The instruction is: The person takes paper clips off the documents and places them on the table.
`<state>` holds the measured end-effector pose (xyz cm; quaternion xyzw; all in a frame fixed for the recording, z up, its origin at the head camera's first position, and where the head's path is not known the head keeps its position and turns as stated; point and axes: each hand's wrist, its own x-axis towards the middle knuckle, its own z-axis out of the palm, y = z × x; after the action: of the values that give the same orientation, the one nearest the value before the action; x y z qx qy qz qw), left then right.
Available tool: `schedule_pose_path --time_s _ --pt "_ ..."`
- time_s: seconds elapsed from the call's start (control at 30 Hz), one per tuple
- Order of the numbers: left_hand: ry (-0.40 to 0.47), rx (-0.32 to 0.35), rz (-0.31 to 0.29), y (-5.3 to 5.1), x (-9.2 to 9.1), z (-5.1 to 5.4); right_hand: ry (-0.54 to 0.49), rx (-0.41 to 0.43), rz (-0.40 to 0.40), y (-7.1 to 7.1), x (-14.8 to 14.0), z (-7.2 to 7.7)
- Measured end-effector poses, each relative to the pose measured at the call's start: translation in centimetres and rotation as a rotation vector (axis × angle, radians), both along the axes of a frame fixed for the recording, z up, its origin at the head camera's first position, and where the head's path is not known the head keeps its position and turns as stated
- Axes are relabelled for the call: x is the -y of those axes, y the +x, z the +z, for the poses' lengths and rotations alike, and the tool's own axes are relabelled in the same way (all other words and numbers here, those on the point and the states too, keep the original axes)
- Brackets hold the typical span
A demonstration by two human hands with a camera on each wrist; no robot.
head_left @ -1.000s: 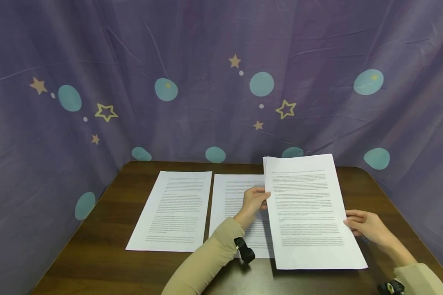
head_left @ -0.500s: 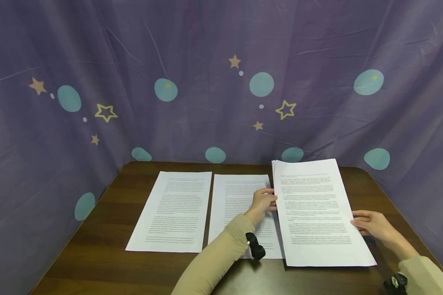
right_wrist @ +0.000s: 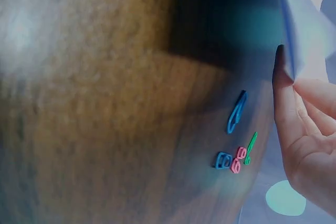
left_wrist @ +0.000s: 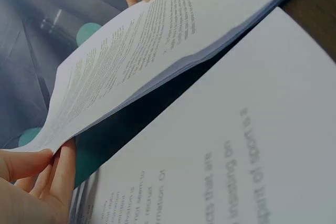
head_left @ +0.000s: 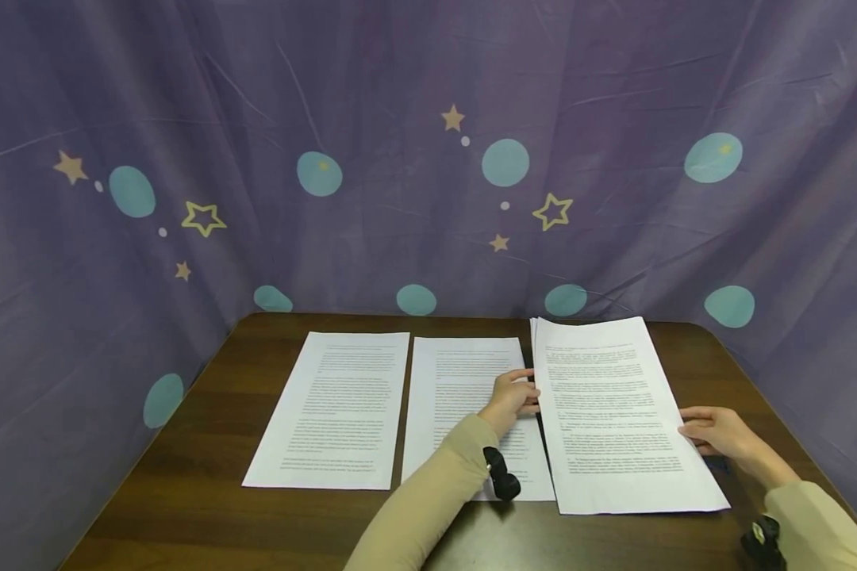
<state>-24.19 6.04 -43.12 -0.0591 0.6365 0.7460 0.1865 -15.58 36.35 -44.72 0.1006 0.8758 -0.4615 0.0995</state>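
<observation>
A stack of printed paper (head_left: 614, 420) is held between both hands above the right part of the table, its sheets slightly fanned at the top left corner. My left hand (head_left: 512, 400) pinches its left edge, thumb on top and fingers beneath, as the left wrist view also shows. On the right edge, my right hand (head_left: 724, 438) pinches the sheets between thumb and fingers. In the left wrist view a dark gap separates the stack from the printed pages (left_wrist: 262, 103) lying beside it. The left forearm crosses over the middle pages.
Printed pages (head_left: 343, 412) lie at the left of the brown table (head_left: 186, 452), beside the middle pages (head_left: 464, 373). Several small paper clips, blue (right_wrist: 237, 112), pink (right_wrist: 239, 160) and green (right_wrist: 251, 148), lie under the right hand. A patterned purple curtain (head_left: 400, 230) hangs behind.
Both hands have moved the stack to the right and its top edge has come down, uncovering more of the middle pages. In the last half second the movement is small.
</observation>
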Motion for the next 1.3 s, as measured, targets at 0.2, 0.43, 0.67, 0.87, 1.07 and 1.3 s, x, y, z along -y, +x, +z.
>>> schedule_pose_path --time_s 0.2,0.43,0.67,0.87,1.07,1.3 --pt "0.011 -0.037 -0.009 -2.3 -1.4 -4.0 -0.018 0.001 -0.001 -0.2 -0.1 -0.3" --pt "0.013 -0.116 -0.03 -3.7 -2.1 -7.0 -0.012 0.009 -0.014 -0.3 -0.1 -0.8" --pt "-0.074 -0.116 0.034 -0.8 -1.2 -2.5 0.007 0.01 -0.038 -0.7 -0.2 -1.1" --pt "-0.101 -0.136 0.063 -1.4 -1.7 -3.8 0.024 -0.012 -0.026 -0.7 -0.2 -1.1" --pt "-0.108 -0.221 0.052 -4.0 -2.4 -7.6 0.062 -0.063 -0.007 -0.6 0.0 -1.1" --pt "-0.391 -0.51 0.004 -6.3 -2.7 -12.6 0.226 -0.209 0.029 0.5 0.7 -0.3"
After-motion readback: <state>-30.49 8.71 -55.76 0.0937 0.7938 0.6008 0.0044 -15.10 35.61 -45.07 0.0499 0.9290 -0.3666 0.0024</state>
